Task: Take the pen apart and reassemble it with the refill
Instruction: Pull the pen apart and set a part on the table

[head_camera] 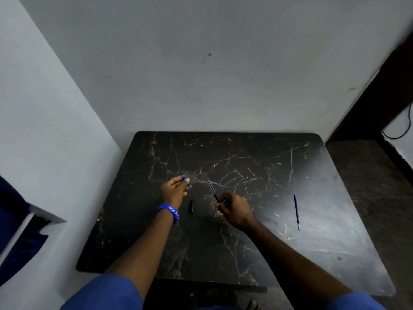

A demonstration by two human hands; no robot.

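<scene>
Lying flat on a black marble-patterned tabletop [234, 242] veined with pale streaks, a short black cylindrical pen cap [191, 206] is seen between two bare hands, and serves here as the point of reference. Up and to the left of the cap, the left hand [175, 191] is closed in a pinch on a small bright-blue pen piece [186, 181], whose ends show beyond the fingertips; which part of the pen it is cannot be told. A blue rubber wristband [169, 212] with white lettering is worn on that wrist, just left of the cap. To the right of the cap, the right hand [234, 210] is closed around the lower end of a thin, dark pen part with a blue tint [214, 191], which is held tilted, its tip pointing up and away from the person above the table. Whether that part is the barrel or the inner tube cannot be made out. Well to the right of the cap, apart from both hands, a slim blue refill with a silvery tip [296, 212] is laid flat on the tabletop, the tip toward the near edge. Blue short sleeves [105, 294] are visible at the bottom of the view.
</scene>
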